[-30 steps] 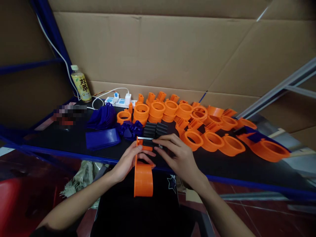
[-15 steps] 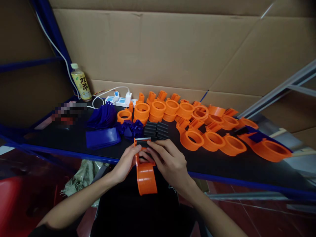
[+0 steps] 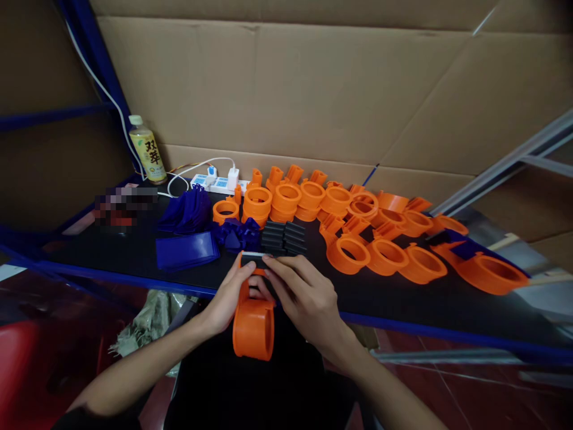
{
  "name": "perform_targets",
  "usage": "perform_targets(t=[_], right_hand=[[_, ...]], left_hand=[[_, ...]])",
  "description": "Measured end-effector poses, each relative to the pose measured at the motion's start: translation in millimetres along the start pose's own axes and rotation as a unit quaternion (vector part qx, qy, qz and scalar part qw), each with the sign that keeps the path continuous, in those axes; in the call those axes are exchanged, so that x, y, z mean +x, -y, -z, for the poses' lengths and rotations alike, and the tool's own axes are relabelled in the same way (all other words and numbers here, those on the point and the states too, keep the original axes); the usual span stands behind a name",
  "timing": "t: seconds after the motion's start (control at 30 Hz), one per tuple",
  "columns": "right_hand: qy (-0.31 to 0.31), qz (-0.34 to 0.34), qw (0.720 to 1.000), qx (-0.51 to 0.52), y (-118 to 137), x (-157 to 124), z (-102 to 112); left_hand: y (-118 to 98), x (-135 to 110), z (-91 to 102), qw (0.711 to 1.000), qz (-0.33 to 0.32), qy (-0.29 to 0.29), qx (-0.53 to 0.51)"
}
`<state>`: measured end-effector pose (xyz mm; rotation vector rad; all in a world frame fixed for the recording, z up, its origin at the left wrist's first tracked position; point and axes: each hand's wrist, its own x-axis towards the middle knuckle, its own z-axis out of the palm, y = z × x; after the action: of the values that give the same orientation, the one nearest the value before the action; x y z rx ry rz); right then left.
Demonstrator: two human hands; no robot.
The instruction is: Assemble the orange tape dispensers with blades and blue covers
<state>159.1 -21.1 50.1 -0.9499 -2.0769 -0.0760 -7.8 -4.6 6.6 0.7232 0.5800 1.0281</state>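
I hold an orange plastic tape dispenser body (image 3: 253, 325) over the front edge of the black table (image 3: 134, 254). My left hand (image 3: 227, 295) grips its upper left side, fingers wrapped round it. My right hand (image 3: 304, 298) pinches a black piece with a toothed metal strip (image 3: 253, 258) at the dispenser's top end. Just behind lie a stack of black parts (image 3: 284, 236) and a heap of small dark blue parts (image 3: 236, 233).
Many orange ring-shaped dispenser bodies (image 3: 344, 218) cover the table's middle and right. Flat blue pieces (image 3: 185, 251) and curved blue pieces (image 3: 185, 212) lie to the left. A drink bottle (image 3: 147, 152) and a white power strip (image 3: 215, 181) stand at the back against cardboard.
The orange body has swung in my hands, its round end turning toward me and slightly left. Both hands stayed on it, with the toothed piece still at its top.
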Motion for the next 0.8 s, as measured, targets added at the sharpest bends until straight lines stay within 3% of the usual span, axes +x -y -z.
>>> perform_targets(t=[0.17,0.33,0.5,0.67,0.8], right_hand=[[0.023,-0.044,0.999,0.017,-20,28,5],[0.163,-0.078,0.980,-0.084,-51,71,-14],[0.253,-0.063,0.953,-0.154,-57,90,-40],[0.245,-0.075,0.952,-0.166,-54,93,-53],[0.201,-0.082,0.962,-0.166,-54,93,-48]], left_hand=[[-12,0,4.0,0.995,0.090,0.010,-0.047],[-12,2,10.5,0.991,0.111,0.006,-0.073],[-10,4,12.0,0.990,0.114,0.014,-0.082],[-12,1,7.8,0.995,0.087,0.021,-0.052],[-14,-1,4.6,0.997,0.069,0.019,-0.040]])
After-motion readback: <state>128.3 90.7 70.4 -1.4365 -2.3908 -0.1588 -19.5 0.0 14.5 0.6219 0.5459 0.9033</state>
